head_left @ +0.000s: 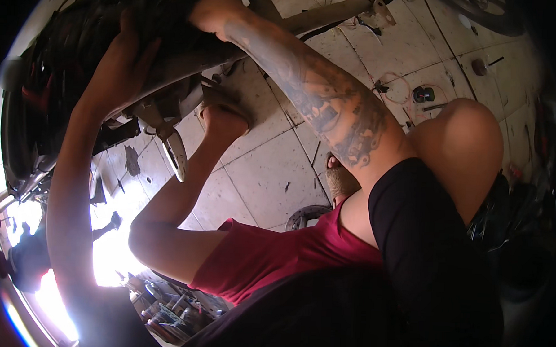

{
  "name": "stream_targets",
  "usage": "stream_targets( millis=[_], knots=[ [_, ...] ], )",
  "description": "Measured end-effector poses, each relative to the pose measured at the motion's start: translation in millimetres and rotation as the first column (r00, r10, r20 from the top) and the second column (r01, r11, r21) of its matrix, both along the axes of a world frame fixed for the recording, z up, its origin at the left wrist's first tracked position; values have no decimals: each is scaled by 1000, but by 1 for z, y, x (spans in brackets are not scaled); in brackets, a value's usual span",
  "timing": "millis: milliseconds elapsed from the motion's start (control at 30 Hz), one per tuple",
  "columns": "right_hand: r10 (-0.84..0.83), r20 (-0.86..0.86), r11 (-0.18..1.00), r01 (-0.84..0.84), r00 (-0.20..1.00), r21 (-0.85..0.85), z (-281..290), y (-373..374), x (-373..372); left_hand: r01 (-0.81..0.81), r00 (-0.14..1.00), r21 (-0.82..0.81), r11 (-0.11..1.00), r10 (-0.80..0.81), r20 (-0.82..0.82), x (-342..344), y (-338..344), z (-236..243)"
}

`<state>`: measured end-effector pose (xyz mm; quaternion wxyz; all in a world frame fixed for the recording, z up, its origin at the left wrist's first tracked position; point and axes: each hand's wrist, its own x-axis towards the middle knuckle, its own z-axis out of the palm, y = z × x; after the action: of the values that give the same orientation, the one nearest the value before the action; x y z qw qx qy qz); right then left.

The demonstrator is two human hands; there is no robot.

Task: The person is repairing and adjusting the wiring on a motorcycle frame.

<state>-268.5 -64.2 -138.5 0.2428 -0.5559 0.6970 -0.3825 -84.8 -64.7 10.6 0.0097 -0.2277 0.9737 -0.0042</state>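
Observation:
A dark vehicle body (65,71), which looks like a motorcycle, fills the upper left. My left hand (118,70) lies against its dark underside, with a finger and the thumb stretched apart and nothing visible in the grasp. Farther right, my right hand (213,14) reaches in at the top edge; its fingers are hidden in shadow among the dark parts, so any hold is out of sight. Below my left hand, a pale metal lever (174,155) hangs from a bracket. A thick metal tube (331,13) runs off to the upper right.
Loose wires and a small black part (423,94) lie on the tiled floor (253,172). A wheel (486,12) is at the upper right, and a round metal disc (307,217) sits near my foot. Assorted tools (172,311) are heaped at the lower left, near bright light.

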Motion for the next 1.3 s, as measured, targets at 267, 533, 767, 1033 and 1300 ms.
stream_targets(
  millis=[267, 533, 767, 1033, 1300],
  knots=[
    [11, 537, 997, -49, 843, 56, 17, 41, -41, -133, 990, 215, 968, 140, -20, -32, 23, 8],
    [-267, 566, 910, 398, 780, -119, 75, 153, -132, -366, 846, 78, 927, 367, -388, -47, 40, 25],
    [583, 791, 644, 487, 186, -590, 243, 216, -150, -126, 692, -151, 980, -22, -721, -4, 169, -21],
    [742, 561, 465, 321, 366, -825, 379, 187, -201, -117, 988, 752, 649, 156, 19, 163, 323, -244],
    [799, 455, 388, 241, 393, -889, 440, 168, -161, -141, 915, 739, 659, 372, -157, 110, 295, -198]
  ],
)
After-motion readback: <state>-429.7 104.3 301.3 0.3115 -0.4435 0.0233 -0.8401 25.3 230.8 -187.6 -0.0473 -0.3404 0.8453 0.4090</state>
